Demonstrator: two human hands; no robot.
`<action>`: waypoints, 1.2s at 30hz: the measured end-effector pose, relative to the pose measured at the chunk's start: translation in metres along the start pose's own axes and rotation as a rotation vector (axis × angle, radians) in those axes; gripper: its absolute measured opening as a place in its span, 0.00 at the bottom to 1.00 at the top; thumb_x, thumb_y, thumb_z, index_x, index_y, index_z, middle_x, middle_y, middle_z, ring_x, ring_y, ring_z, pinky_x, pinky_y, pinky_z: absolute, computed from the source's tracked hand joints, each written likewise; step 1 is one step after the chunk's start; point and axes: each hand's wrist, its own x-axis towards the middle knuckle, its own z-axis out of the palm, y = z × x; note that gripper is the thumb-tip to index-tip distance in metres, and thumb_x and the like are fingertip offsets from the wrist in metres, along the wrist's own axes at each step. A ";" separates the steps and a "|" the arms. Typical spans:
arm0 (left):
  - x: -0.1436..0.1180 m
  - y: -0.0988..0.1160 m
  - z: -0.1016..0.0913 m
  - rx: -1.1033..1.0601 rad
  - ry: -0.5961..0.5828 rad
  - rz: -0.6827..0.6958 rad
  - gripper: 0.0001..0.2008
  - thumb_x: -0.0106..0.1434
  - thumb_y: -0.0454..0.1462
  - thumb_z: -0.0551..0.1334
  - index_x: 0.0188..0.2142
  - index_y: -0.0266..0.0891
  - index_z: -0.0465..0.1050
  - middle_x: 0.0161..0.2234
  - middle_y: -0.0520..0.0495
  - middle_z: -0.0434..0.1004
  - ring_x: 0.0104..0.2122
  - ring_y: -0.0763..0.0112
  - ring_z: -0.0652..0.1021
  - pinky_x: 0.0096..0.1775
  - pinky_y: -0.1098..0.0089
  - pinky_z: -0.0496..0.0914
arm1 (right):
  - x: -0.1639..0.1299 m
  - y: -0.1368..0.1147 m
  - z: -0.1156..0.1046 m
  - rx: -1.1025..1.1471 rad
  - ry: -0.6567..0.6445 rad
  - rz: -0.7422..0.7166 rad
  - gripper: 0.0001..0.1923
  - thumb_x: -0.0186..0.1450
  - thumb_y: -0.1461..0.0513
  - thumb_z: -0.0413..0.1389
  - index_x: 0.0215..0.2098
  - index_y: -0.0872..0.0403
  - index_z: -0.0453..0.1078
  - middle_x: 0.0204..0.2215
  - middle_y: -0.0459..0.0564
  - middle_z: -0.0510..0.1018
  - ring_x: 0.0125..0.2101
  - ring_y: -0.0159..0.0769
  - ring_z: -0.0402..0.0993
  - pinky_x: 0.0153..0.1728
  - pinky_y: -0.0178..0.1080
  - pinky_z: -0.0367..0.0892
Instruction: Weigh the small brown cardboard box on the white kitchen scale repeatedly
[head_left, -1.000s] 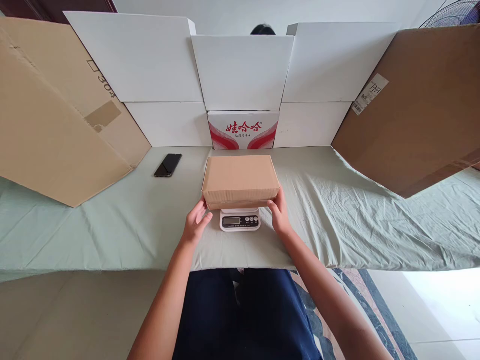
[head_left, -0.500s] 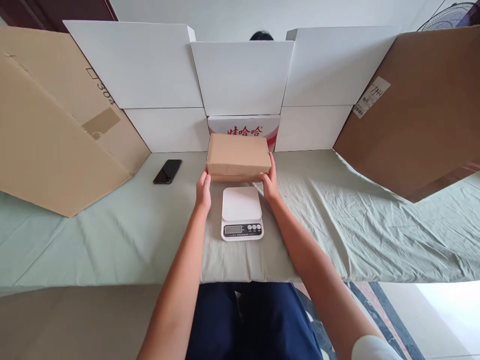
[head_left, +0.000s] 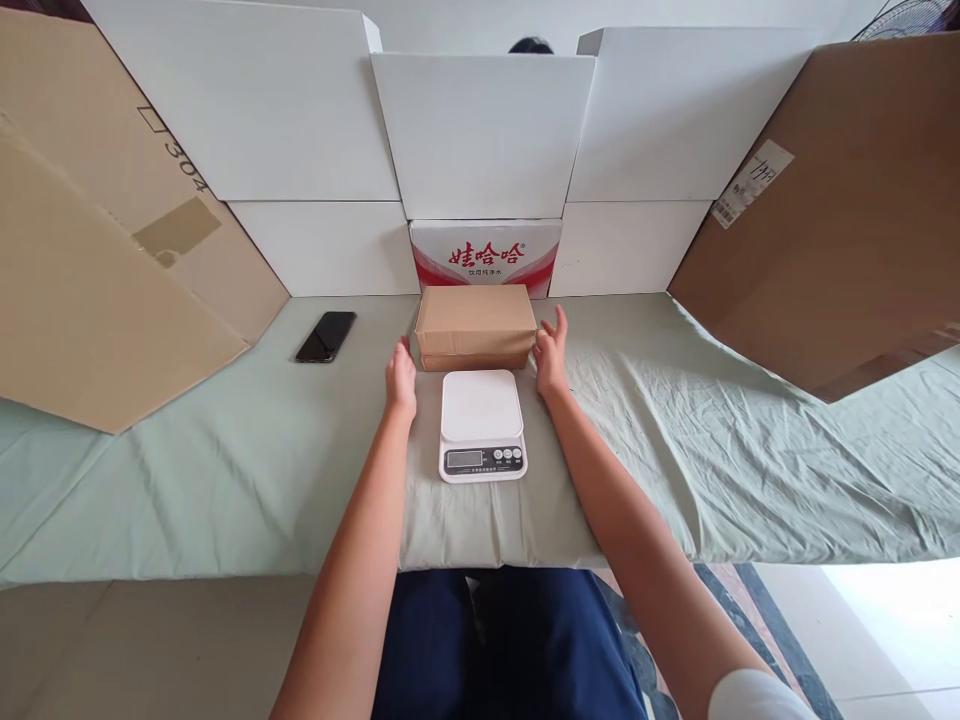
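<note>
A brown cardboard box (head_left: 476, 325) rests on the cloth-covered table, right behind a white kitchen scale (head_left: 481, 420). The scale's platform bears nothing, and its display and buttons face me. My left hand (head_left: 401, 380) is upright just off the box's left front corner, with a small gap between; its fingers seem loosely stretched and hold nothing. At the box's right side is my right hand (head_left: 551, 352), open with the fingers apart. Its fingertips are very near the box's edge; whether one still touches it I cannot tell.
A black phone (head_left: 325, 337) lies to the left on the green tablecloth (head_left: 225, 450). White boxes (head_left: 484, 135) and a red-and-white printed carton (head_left: 486, 250) form a wall behind. Large cardboard panels stand at the left (head_left: 112, 250) and right (head_left: 840, 220). Someone's dark hair (head_left: 531, 46) shows above the wall.
The cardboard box has come down onto the table behind the scale, and both hands have let go of it and moved outward. The view has tilted slightly downward.
</note>
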 end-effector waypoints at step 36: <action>-0.005 0.003 0.006 -0.004 -0.106 0.002 0.42 0.62 0.65 0.59 0.65 0.40 0.70 0.71 0.37 0.65 0.73 0.49 0.61 0.71 0.53 0.59 | -0.008 -0.005 0.005 0.138 -0.159 0.068 0.38 0.65 0.46 0.55 0.71 0.44 0.57 0.73 0.44 0.63 0.74 0.45 0.57 0.75 0.57 0.52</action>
